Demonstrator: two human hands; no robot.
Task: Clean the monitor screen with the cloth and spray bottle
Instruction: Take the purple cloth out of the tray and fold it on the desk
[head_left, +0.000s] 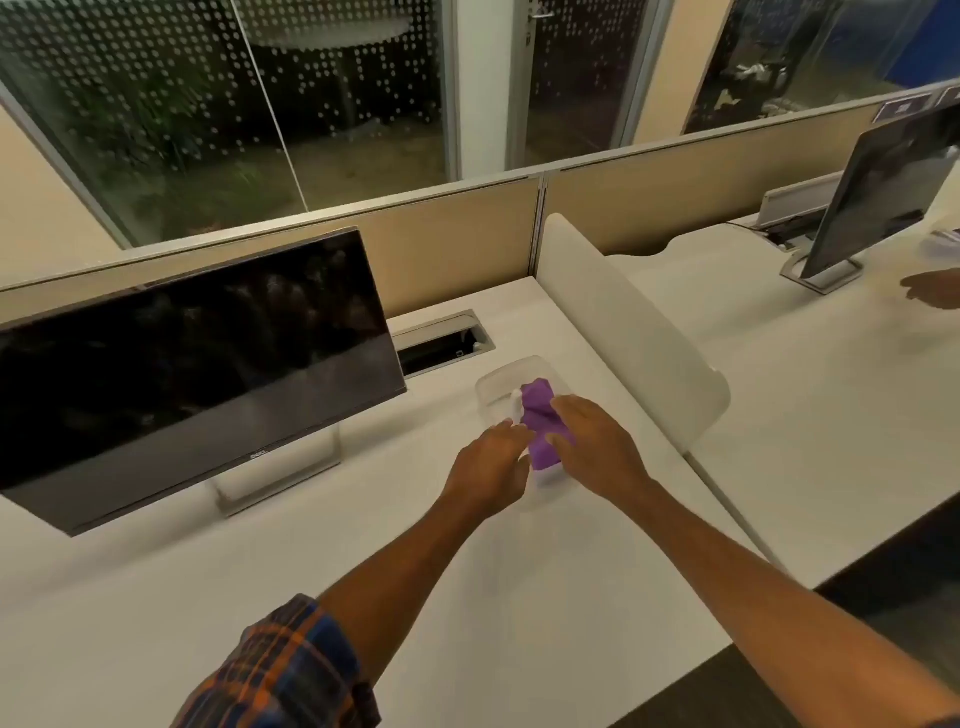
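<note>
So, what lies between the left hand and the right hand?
The head view shows the cloth between the left hand and the right hand; it lies in a clear tray.

left hand (491, 460) beside purple cloth (537, 415), fingers straight | right hand (597, 447) rests on cloth | cloth in clear tray (496, 378) | monitor (197, 364) dark, on desk (467, 597)

Monitor (192, 364) at left on the desk (467, 597); right of it, tray (493, 379) with cloth (537, 410) inside; beyond the divider (623, 322), second monitor (878, 197).
</note>
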